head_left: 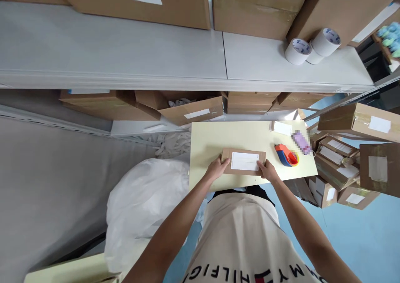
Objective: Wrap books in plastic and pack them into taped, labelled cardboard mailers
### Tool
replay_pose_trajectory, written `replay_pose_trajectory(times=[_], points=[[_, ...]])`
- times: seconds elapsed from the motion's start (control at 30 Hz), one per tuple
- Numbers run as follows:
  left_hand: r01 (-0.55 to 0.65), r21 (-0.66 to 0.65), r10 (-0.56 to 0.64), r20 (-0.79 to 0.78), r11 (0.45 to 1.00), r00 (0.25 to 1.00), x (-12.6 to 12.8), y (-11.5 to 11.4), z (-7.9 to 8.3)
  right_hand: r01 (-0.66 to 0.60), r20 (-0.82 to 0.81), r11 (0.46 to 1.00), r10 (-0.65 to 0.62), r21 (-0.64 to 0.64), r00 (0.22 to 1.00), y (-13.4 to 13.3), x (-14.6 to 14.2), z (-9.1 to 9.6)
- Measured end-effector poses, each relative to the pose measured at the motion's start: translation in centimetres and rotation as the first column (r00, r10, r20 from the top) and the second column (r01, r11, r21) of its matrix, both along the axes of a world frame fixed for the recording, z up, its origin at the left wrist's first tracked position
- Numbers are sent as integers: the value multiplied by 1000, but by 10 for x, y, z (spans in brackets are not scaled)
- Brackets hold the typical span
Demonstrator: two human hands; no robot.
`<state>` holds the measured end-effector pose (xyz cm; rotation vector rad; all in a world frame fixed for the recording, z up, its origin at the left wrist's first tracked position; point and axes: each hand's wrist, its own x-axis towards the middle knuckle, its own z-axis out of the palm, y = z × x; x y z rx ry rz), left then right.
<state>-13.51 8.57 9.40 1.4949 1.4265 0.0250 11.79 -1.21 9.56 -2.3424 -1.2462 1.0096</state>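
Both hands on a flat cardboard parcel (243,161) at the near edge of the pale table (218,137) — left hand (216,169) at its nine o'clock end, right hand (267,170) at three, fingers closed on the ends. Looks light, stiff, thin; hold by the short ends. Tape dispenser (286,155) at two o'clock. Farther — tape rolls (312,45) on the shelf (125,54).

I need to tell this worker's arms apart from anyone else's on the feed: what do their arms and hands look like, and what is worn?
Both forearms are bare to the bottom of the frame, with no sleeves showing. The left hand and right hand wear no gloves; no rings, watch or wristband can be made out. The person's cream T-shirt with dark printed capital letters fills the lower frame between the arms.
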Motion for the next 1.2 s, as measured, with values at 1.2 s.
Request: replay_pose_trajectory(times=[1.2], points=[[171,63,-179,521,983,834,619,-57,4,448,339,628,-749,636,568,-143,445,62]])
